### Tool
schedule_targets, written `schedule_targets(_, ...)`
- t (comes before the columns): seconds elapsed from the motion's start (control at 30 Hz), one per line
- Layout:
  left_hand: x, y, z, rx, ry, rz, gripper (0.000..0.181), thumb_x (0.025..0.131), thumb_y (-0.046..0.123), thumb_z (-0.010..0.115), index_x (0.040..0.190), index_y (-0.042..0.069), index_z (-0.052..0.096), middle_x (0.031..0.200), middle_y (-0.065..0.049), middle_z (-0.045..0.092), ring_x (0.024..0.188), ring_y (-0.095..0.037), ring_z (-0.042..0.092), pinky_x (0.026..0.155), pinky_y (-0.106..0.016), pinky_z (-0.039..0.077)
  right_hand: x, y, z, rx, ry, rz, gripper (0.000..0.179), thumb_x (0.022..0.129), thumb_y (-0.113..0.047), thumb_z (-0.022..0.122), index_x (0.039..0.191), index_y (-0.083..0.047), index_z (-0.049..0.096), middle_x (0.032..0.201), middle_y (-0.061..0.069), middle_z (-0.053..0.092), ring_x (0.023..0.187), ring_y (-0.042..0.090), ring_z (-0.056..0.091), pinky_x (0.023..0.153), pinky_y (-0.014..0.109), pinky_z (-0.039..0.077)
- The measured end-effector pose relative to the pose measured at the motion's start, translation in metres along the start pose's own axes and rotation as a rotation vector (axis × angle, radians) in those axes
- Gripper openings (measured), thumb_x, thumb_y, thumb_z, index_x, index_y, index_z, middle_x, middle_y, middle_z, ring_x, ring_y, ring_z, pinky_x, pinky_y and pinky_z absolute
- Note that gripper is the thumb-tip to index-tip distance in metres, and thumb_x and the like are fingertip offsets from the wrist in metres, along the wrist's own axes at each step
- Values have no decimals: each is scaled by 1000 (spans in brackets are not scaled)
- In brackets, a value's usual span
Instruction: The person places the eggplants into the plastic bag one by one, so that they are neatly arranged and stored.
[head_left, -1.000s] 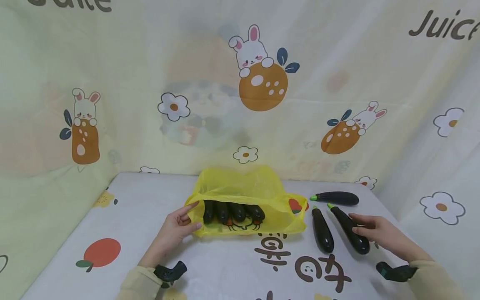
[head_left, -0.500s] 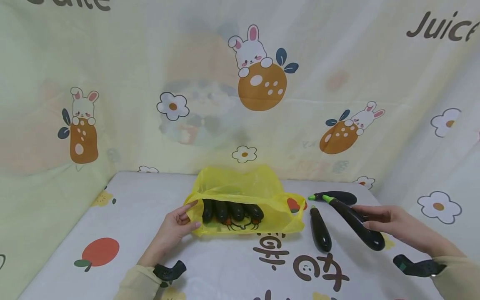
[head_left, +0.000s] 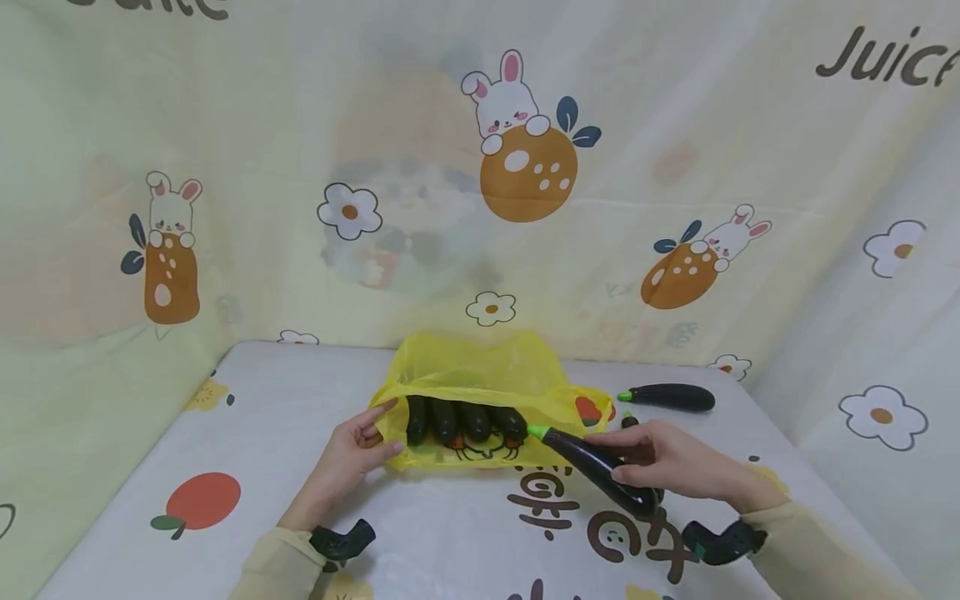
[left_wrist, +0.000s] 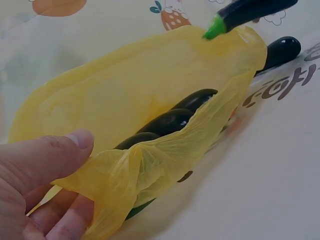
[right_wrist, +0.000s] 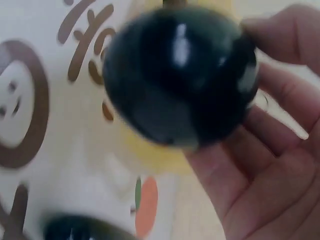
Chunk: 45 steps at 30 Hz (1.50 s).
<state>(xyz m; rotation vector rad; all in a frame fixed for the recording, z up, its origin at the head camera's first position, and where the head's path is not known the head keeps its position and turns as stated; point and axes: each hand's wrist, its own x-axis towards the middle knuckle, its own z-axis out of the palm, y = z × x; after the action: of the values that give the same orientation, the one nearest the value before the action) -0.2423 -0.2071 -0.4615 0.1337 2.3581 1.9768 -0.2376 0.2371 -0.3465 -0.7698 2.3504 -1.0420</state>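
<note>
We see four black eggplants [head_left: 476,423] already inside the yellow bag [head_left: 465,362], our left hand [head_left: 363,442] pinching its edge, our right hand [head_left: 667,457] gripping another eggplant [head_left: 584,462] near the opening, and apparently two remaining eggplants [head_left: 671,397] on the table [head_left: 285,417], one mostly hidden.

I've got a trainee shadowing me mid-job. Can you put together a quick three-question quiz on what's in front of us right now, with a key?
1. Multiple choice: what does the left hand hold?
A) a loose eggplant
B) the side of the yellow bag
C) the right sleeve

2. True or false: the held eggplant, in the right hand, points its green end away from the bag.

3. Count: in the head view, how many dark eggplants show inside the bag?

Key: 1. B; 2. False, the green end points toward the bag; 3. Four.
</note>
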Motion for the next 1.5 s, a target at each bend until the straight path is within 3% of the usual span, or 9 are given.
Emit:
schedule_targets(0.13,-1,2,-1,10,8,5,68,87,8,79,150,12,53,75,1,32,61,-7,31,53,-20,31,32,-5,15,-111,58,2,49,96,-18,70,142,-2,60,106,7,72,72,5,59,62,22,48)
schedule_targets(0.3,-2,2,-1,6,-12,19,69,88,8,79,150,9,51,76,1,34,63,-7,33,54,-20,32,66,-13,37,-271,180,-23,50,94,-12,69,141,1,59,126,19,69,52,10,42,50,23,40)
schedule_targets(0.4,-2,2,0,2,-24,39,69,88,8,79,150,8,51,76,0,33,63,-7,32,55,-20,32,82,-17,51,-457,307,-44,51,92,-7,71,140,4,59,137,26,62,64,23,63,54,25,47)
schedule_targets(0.53,0,1,0,4,-22,53,67,88,9,80,149,10,53,77,0,29,64,-6,30,57,-20,32,103,-20,66,-731,454,-70,51,89,-4,75,137,5,61,134,24,64,113,38,68,79,36,61)
schedule_targets(0.63,1,0,-1,1,-13,45,66,87,9,80,148,11,54,78,1,28,64,-6,29,58,-20,31,120,-17,71,-834,504,-73,40,87,0,76,126,4,67,115,15,70,98,29,69,85,40,60)
schedule_targets(0.83,1,-1,0,-37,-48,43,68,88,6,78,150,5,50,83,-1,53,70,0,49,62,-17,43,139,-8,63,-689,429,72,13,91,1,70,94,-7,60,81,3,56,75,20,54,74,36,52)
schedule_targets(1.1,2,0,0,-76,-72,35,70,90,6,77,152,2,45,98,-10,66,84,-4,59,65,-18,47,147,6,48,-556,368,55,20,92,-4,68,110,-4,59,104,10,57,97,27,54,100,49,47)
schedule_targets(1.3,2,-3,-2,-108,-90,50,71,91,4,74,154,-2,41,133,-28,64,117,-20,66,80,-18,55,155,16,48,-357,360,108,34,94,-9,69,124,-8,52,121,11,53,111,30,50,112,56,39)
schedule_targets(1.5,1,-2,-3,-102,-55,27,71,89,3,76,152,-1,44,91,-6,63,79,-2,58,65,-16,47,160,23,48,-212,302,206,32,97,-16,65,125,-8,52,123,11,54,114,30,49,114,57,36)
